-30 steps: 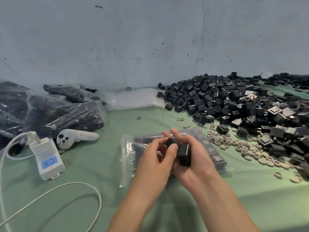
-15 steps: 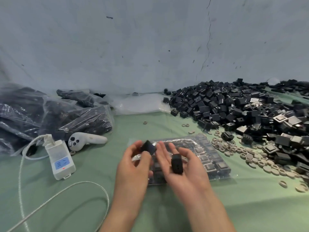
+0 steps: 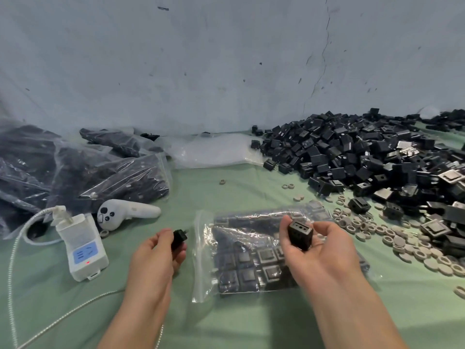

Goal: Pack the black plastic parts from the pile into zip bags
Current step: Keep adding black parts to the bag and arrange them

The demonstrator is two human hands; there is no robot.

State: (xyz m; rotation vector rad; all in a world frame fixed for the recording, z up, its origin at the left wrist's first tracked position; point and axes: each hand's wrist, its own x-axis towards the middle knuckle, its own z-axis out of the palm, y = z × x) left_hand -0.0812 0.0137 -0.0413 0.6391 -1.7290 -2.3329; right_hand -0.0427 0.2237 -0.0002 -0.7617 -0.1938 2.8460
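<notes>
a zip bag (image 3: 202,260) is laid flat on the green cloth (image 3: 226,323), with black square parts packed in rows inside it. whether its zip is open cannot be told. 1 black plastic part (image 3: 300,231) is gripped by the right hand (image 3: 319,250) over the bag's right half, thumb and fingers curled round it, holed face up. 1 smaller black part (image 3: 179,239) is pinched by the left hand (image 3: 156,253) just left of the bag. the 2 hands are held apart. the pile of black parts (image 3: 352,157) is heaped right of and behind the bag. beige rings (image 3: 402,238) are scattered between bag and pile. left of the bag a white controller (image 3: 123,214) and a white adapter (image 3: 81,250) with cable (image 3: 12,260) are seen, and filled bags (image 3: 100,172) further left.
</notes>
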